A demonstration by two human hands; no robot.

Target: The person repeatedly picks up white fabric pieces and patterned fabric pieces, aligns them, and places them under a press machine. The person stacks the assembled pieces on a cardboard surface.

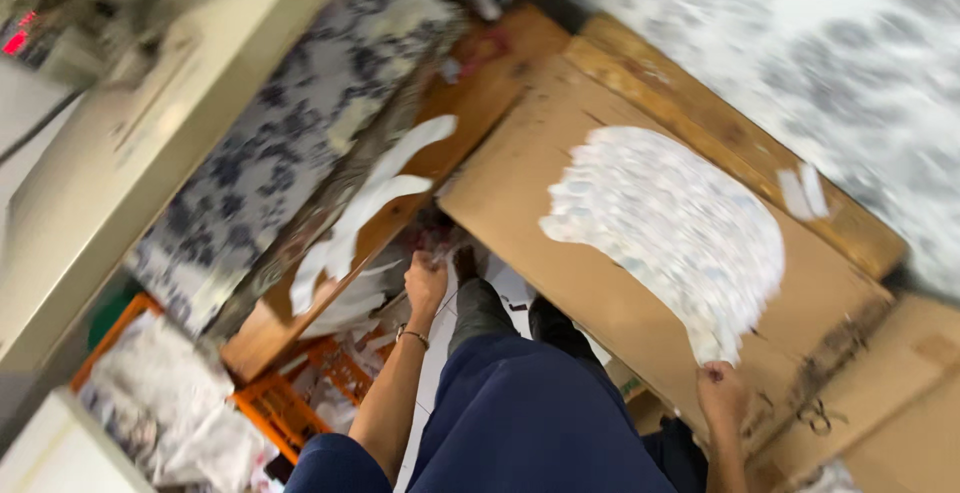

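Observation:
My right hand (722,393) is closed on the lower tip of a fanned stack of small white cut pieces (670,223). The stack lies spread on a brown cardboard sheet (520,193). My left hand (425,283), with a thin bracelet at the wrist, reaches down to white scraps (350,298) by the edge of a wooden board (470,103). Its fingers curl downward, and blur hides whether they hold anything. My legs in navy trousers (530,413) are between the two arms.
Blue-and-white patterned fabric (300,123) lies beside a beige work surface (150,143). Long white strips (370,203) hang over the board. An orange crate (275,408) holds white scraps. Dark scissors (815,415) rest on cardboard at the lower right. More patterned cloth (850,53) fills the top right.

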